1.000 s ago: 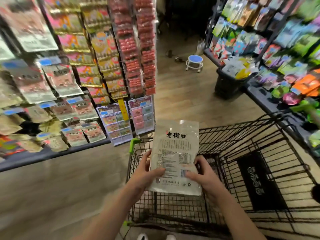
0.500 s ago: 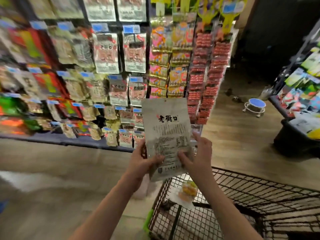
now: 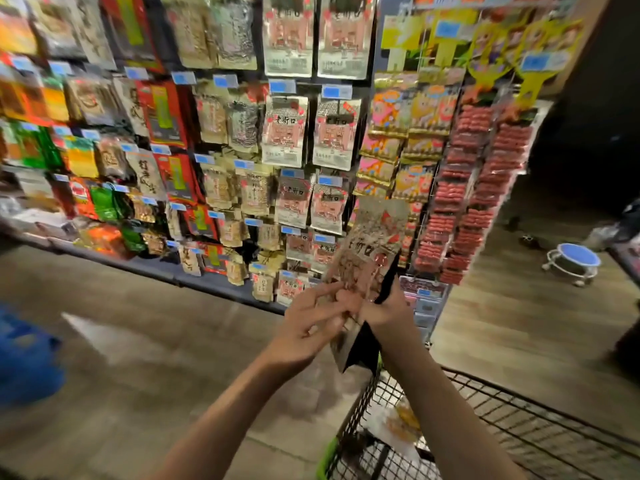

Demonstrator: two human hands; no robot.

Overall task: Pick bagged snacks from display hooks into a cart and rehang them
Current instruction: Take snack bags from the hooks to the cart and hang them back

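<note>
Step in hand, by my judgement: the rehang. The pale paper-look snack bag with red print and black characters is held tilted above the black wire cart, in front of the hook display of matching bags. Left hand and right hand both have fingers clamped on its lower end.

Next move calls for turning it upright and threading its top hole (not discernible) onto a hook.

Obstructions: blue price tags at the hook tips and crowded neighbouring bags. A blue-topped stool stands well apart.
</note>
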